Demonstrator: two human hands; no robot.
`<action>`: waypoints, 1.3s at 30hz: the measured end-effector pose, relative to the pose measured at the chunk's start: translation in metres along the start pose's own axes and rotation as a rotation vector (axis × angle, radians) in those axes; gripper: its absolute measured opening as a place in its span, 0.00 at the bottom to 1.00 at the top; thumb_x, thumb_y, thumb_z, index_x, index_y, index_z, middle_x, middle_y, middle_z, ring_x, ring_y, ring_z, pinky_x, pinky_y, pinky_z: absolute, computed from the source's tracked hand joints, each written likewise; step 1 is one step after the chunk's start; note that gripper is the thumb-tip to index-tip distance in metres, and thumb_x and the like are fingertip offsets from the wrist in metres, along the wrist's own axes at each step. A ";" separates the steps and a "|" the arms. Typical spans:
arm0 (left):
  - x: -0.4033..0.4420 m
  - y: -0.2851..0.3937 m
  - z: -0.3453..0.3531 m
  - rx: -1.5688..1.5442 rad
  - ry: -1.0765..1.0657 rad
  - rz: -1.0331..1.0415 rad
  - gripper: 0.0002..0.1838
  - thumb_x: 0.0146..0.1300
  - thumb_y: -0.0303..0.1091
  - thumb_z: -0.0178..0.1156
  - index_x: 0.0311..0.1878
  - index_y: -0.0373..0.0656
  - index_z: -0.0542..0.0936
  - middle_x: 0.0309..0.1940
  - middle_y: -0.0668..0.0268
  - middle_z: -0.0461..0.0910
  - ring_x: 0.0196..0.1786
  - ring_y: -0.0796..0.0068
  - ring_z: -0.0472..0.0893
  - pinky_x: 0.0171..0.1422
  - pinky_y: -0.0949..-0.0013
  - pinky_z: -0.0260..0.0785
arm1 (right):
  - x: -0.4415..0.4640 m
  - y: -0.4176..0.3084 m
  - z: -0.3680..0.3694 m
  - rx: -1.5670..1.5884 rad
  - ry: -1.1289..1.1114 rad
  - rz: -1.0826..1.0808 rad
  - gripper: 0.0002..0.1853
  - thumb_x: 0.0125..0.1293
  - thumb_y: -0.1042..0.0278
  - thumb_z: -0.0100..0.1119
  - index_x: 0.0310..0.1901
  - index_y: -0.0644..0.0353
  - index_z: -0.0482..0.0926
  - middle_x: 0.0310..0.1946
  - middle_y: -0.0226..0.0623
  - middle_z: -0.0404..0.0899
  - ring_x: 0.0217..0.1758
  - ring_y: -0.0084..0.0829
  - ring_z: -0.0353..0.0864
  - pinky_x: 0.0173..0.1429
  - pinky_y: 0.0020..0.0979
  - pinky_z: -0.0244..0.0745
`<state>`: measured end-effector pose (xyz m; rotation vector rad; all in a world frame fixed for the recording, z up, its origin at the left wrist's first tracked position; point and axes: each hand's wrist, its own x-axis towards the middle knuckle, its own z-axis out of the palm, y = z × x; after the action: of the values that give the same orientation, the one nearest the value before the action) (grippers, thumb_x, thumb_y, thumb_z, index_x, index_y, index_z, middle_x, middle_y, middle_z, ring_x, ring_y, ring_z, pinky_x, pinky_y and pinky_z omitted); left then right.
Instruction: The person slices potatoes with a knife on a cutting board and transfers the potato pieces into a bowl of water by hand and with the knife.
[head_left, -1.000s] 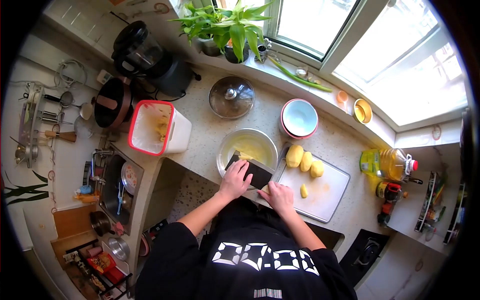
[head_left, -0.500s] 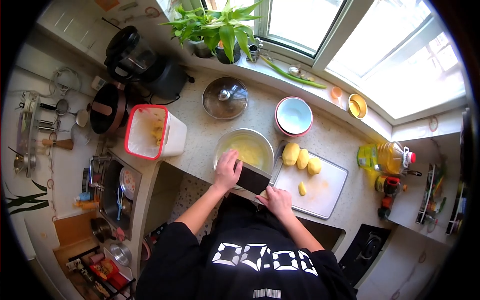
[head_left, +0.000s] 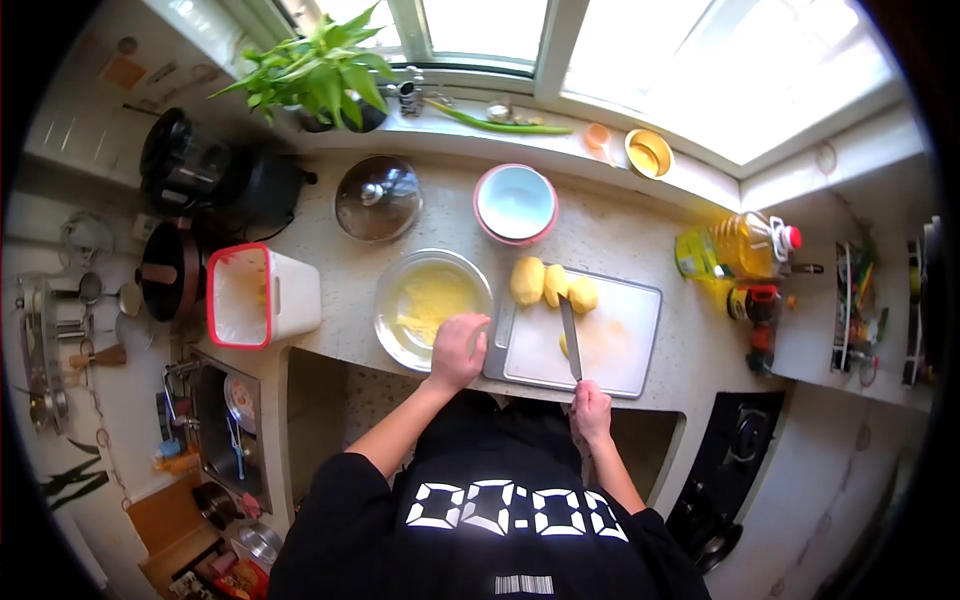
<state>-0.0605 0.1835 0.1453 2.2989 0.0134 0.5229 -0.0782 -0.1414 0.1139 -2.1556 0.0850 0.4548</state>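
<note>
My right hand (head_left: 592, 408) is closed on the handle of a knife (head_left: 570, 335), whose blade stands edge-on over the cutting board (head_left: 627, 360). Three peeled potatoes lie along the board's back left: one (head_left: 527, 281) at the corner, one (head_left: 555, 285) beside it and one (head_left: 582, 294) right of the blade. A small yellow piece (head_left: 564, 345) is partly hidden by the knife. My left hand (head_left: 460, 350) is at the front right rim of a metal bowl (head_left: 385, 325), fingers bent; whether it holds anything is unclear. Cut yellow pieces (head_left: 430, 305) lie in the bowl.
Behind are a glass lid (head_left: 378, 205) and stacked bowls (head_left: 516, 203). A red-rimmed bin (head_left: 295, 297) stands left, near a black blender (head_left: 190, 160). An oil bottle (head_left: 745, 246) and a sauce bottle (head_left: 750, 302) stand right. A plant (head_left: 320, 75) is on the sill.
The knife has moved from over the bowl to the board, turning from broadside to edge-on. My left hand has come away from the blade to the bowl's right rim. The view has shifted right.
</note>
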 end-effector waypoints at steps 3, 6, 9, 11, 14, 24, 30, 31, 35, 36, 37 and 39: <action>-0.009 0.016 0.042 -0.027 -0.206 0.067 0.18 0.63 0.28 0.64 0.56 0.38 0.84 0.54 0.54 0.85 0.62 0.52 0.82 0.69 0.52 0.73 | -0.009 0.032 -0.023 -0.165 0.065 -0.008 0.20 0.80 0.52 0.53 0.35 0.59 0.81 0.22 0.51 0.81 0.29 0.56 0.84 0.34 0.50 0.76; -0.028 0.027 0.087 -0.056 -0.375 0.171 0.22 0.61 0.29 0.65 0.60 0.36 0.82 0.59 0.53 0.83 0.66 0.53 0.80 0.74 0.52 0.71 | -0.017 0.031 -0.045 -0.259 0.028 -0.062 0.21 0.79 0.50 0.55 0.34 0.58 0.79 0.23 0.49 0.81 0.30 0.55 0.84 0.34 0.51 0.76; -0.040 0.040 0.121 -0.029 -0.480 0.255 0.25 0.59 0.30 0.65 0.61 0.35 0.81 0.61 0.52 0.81 0.68 0.54 0.79 0.75 0.51 0.70 | -0.022 0.037 -0.051 -0.341 0.011 -0.064 0.21 0.78 0.48 0.56 0.33 0.58 0.77 0.23 0.49 0.82 0.31 0.55 0.84 0.34 0.52 0.76; -0.046 0.044 0.138 -0.027 -0.510 0.260 0.26 0.57 0.31 0.66 0.60 0.33 0.81 0.60 0.51 0.80 0.67 0.53 0.78 0.75 0.51 0.70 | -0.022 0.041 -0.057 -0.400 -0.032 -0.074 0.22 0.76 0.45 0.58 0.34 0.57 0.76 0.24 0.49 0.82 0.31 0.55 0.85 0.34 0.52 0.77; -0.046 0.044 0.154 -0.038 -0.531 0.292 0.26 0.57 0.31 0.67 0.59 0.33 0.81 0.56 0.50 0.80 0.62 0.48 0.79 0.70 0.53 0.72 | -0.021 0.054 -0.060 -0.432 -0.041 -0.137 0.21 0.74 0.46 0.61 0.33 0.57 0.77 0.24 0.49 0.81 0.31 0.53 0.85 0.34 0.49 0.77; -0.058 0.039 0.177 -0.077 -0.507 0.254 0.15 0.51 0.28 0.66 0.43 0.30 0.84 0.50 0.47 0.81 0.60 0.44 0.78 0.73 0.52 0.70 | -0.018 0.063 -0.067 -0.486 -0.074 -0.173 0.23 0.73 0.43 0.62 0.33 0.57 0.77 0.25 0.49 0.83 0.31 0.53 0.86 0.34 0.49 0.79; -0.057 0.040 0.179 -0.079 -0.523 0.251 0.15 0.50 0.28 0.66 0.41 0.30 0.84 0.49 0.47 0.80 0.59 0.45 0.78 0.73 0.53 0.70 | -0.018 0.068 -0.066 -0.463 -0.077 -0.154 0.23 0.73 0.43 0.62 0.32 0.58 0.77 0.25 0.50 0.83 0.31 0.53 0.86 0.34 0.50 0.79; -0.057 0.040 0.179 -0.081 -0.517 0.255 0.15 0.50 0.28 0.66 0.41 0.30 0.84 0.49 0.47 0.80 0.60 0.45 0.78 0.73 0.53 0.70 | -0.018 0.068 -0.066 -0.462 -0.079 -0.148 0.24 0.72 0.43 0.62 0.32 0.58 0.77 0.25 0.50 0.83 0.31 0.53 0.86 0.34 0.50 0.79; -0.060 0.036 0.179 -0.050 -0.549 0.259 0.16 0.50 0.28 0.67 0.43 0.30 0.84 0.49 0.46 0.80 0.61 0.44 0.78 0.75 0.53 0.69 | -0.019 0.065 -0.065 -0.468 -0.084 -0.121 0.24 0.72 0.41 0.62 0.32 0.57 0.77 0.25 0.51 0.83 0.32 0.54 0.86 0.34 0.51 0.79; -0.061 0.036 0.179 -0.033 -0.572 0.257 0.17 0.50 0.29 0.67 0.43 0.29 0.84 0.49 0.46 0.80 0.62 0.44 0.77 0.75 0.54 0.69 | -0.019 0.065 -0.064 -0.473 -0.085 -0.113 0.25 0.72 0.41 0.61 0.32 0.57 0.77 0.25 0.51 0.83 0.32 0.55 0.86 0.35 0.52 0.79; -0.061 0.036 0.179 -0.036 -0.574 0.250 0.17 0.50 0.29 0.67 0.43 0.29 0.84 0.50 0.46 0.80 0.63 0.44 0.77 0.76 0.54 0.68 | -0.020 0.065 -0.063 -0.475 -0.087 -0.099 0.25 0.72 0.40 0.61 0.32 0.57 0.76 0.26 0.51 0.83 0.32 0.55 0.86 0.35 0.52 0.79; -0.060 0.036 0.179 -0.042 -0.578 0.234 0.17 0.50 0.29 0.67 0.43 0.29 0.84 0.51 0.45 0.80 0.64 0.44 0.77 0.77 0.54 0.67 | -0.020 0.064 -0.059 -0.478 -0.090 -0.073 0.26 0.72 0.39 0.61 0.32 0.57 0.76 0.26 0.52 0.83 0.32 0.56 0.86 0.35 0.53 0.79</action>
<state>-0.0542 0.0253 0.0366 2.3422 -0.5453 -0.0435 -0.0938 -0.2285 0.1027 -2.5894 -0.1695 0.5728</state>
